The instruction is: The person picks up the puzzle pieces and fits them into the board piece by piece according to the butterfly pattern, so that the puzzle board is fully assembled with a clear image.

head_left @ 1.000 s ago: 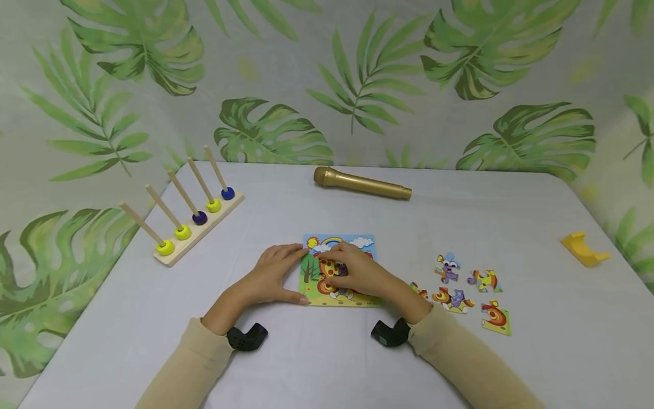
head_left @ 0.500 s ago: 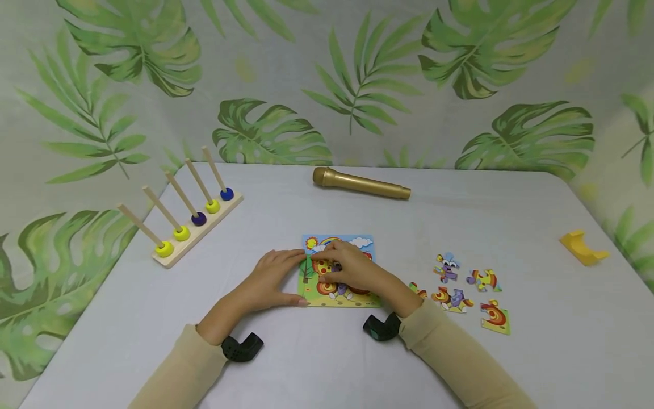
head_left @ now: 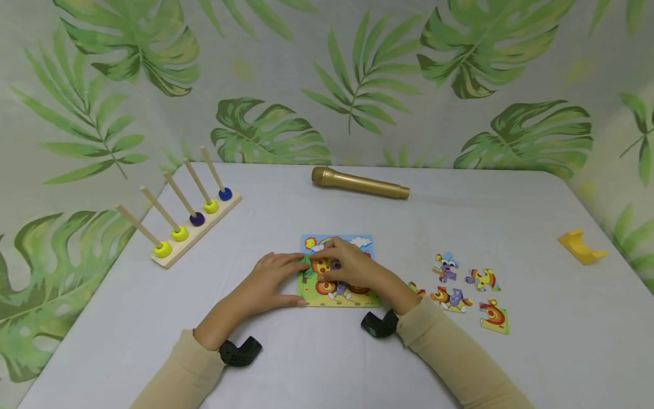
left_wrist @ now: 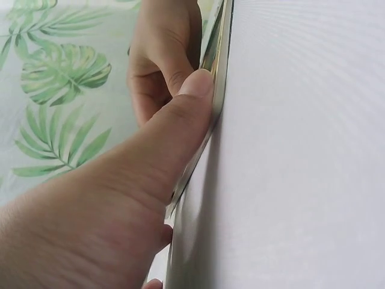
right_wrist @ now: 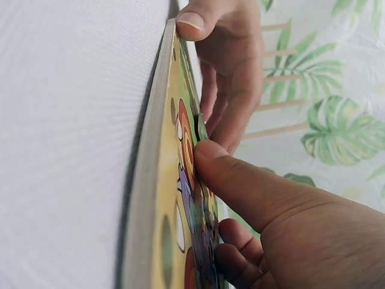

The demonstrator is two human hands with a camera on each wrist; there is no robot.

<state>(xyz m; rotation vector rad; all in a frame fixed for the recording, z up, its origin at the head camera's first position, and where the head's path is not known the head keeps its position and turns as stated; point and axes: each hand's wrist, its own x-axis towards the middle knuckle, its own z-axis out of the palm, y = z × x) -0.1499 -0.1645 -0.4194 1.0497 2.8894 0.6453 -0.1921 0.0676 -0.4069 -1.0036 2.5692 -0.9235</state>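
A colourful cartoon puzzle board [head_left: 334,300] lies flat at the middle of the table, with a sun, clouds and animals on it. My right hand [head_left: 355,266] reaches over it, thumb and index finger pinching a puzzle piece [head_left: 321,266] at its left half. In the right wrist view that piece [right_wrist: 202,124] stands slightly proud of the board [right_wrist: 162,180]. My left hand [head_left: 263,287] rests at the board's left side, fingers fairly straight; its thumb [left_wrist: 198,84] touches the front left corner. The right fingers hide part of the picture.
Several loose puzzle pieces [head_left: 493,315] lie right of the board, one partly behind the right forearm. A gold toy microphone [head_left: 360,183] lies at the back. A wooden peg stand [head_left: 196,230] with coloured beads stands left. A yellow curved block [head_left: 581,248] sits far right.
The right hand has shifted slightly left with the pinched piece, which lies flatter against the board. The left hand has stayed at the board's left side, almost still.
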